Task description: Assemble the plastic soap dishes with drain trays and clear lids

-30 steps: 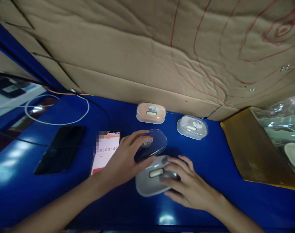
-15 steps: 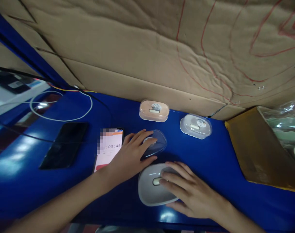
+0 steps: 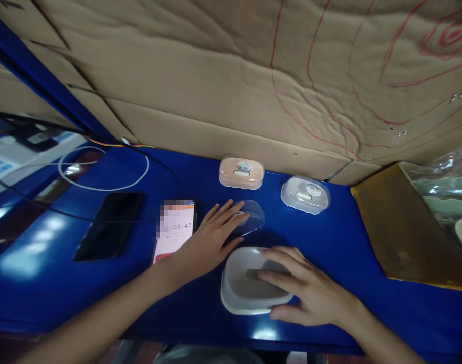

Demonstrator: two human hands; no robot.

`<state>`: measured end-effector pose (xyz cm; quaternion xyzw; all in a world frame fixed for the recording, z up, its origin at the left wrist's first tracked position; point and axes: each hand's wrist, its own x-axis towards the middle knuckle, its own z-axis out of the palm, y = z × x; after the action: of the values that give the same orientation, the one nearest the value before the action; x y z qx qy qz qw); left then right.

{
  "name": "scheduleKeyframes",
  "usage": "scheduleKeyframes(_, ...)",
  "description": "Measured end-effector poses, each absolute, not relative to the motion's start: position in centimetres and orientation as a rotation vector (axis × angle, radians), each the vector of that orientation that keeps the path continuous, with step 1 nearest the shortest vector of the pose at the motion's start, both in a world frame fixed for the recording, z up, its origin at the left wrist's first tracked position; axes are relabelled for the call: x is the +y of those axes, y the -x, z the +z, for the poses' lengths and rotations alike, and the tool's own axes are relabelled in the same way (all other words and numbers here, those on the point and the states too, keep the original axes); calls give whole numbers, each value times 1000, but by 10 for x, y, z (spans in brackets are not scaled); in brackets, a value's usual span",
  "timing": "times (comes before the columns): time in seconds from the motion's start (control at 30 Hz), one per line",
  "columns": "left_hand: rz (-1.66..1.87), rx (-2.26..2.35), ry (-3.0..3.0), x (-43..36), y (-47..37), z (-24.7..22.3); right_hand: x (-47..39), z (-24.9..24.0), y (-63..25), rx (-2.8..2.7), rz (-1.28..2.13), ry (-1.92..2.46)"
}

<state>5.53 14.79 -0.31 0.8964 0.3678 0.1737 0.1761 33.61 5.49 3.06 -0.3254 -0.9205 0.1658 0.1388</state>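
Note:
My left hand (image 3: 211,240) lies flat with fingers spread over a clear plastic lid (image 3: 256,216) on the blue table. Its fingertips rest on the lid, partly covering a round label. Closer to me, my right hand (image 3: 314,290) grips a grey oval dish (image 3: 236,283), shaped like a soap dish. The thumb is at the near rim, while the other fingers reach over the far side and into the hollow. A dark oblong mark shows on the dish's floor beside a fingertip. The hand hides the dish's right end.
Behind stand a peach lidded box (image 3: 241,177) and a grey lidded box (image 3: 304,198), both under clear covers. A lit phone (image 3: 177,235) and a dark phone (image 3: 109,225) lie left, near a white cable (image 3: 103,189). Cardboard (image 3: 200,121) backs the table; an open carton (image 3: 401,232) stands right.
The grey dish has shifted slightly right and away from me, and its near wall now shows. The pale oblong piece inside it no longer shows. My left hand stays on the lid.

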Motion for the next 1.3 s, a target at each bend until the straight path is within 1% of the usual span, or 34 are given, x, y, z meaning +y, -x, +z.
scheduleKeyframes(0.17,641,1228,-2570,147,-56,6,61,27,-341,-2572,467,977)
scheduleKeyframes(0.3,690,1224,-2561,149,-55,6,64,19,-342,-2523,417,978)
scheduleKeyframes(0.5,668,917,-2623,146,-56,7,69,10,-342,-2444,364,1007)
scheduleKeyframes(0.63,761,798,-2708,140,-59,18,72,7,-340,-2400,263,1101)
scheduleKeyframes(0.77,663,551,-2825,128,-60,24,74,8,-335,-2300,175,1226)
scheduleKeyframes(0.83,618,452,-2878,121,-60,24,74,9,-331,-2252,177,1260)
scheduleKeyframes(1.0,657,393,-3014,107,-62,24,75,9,-324,-2234,185,1285)
scheduleKeyframes(1.17,494,197,-3072,95,-67,21,77,4,-325,-2197,171,1299)
scheduleKeyframes(1.3,476,119,-3044,88,-70,19,77,7,-328,-2240,205,1269)
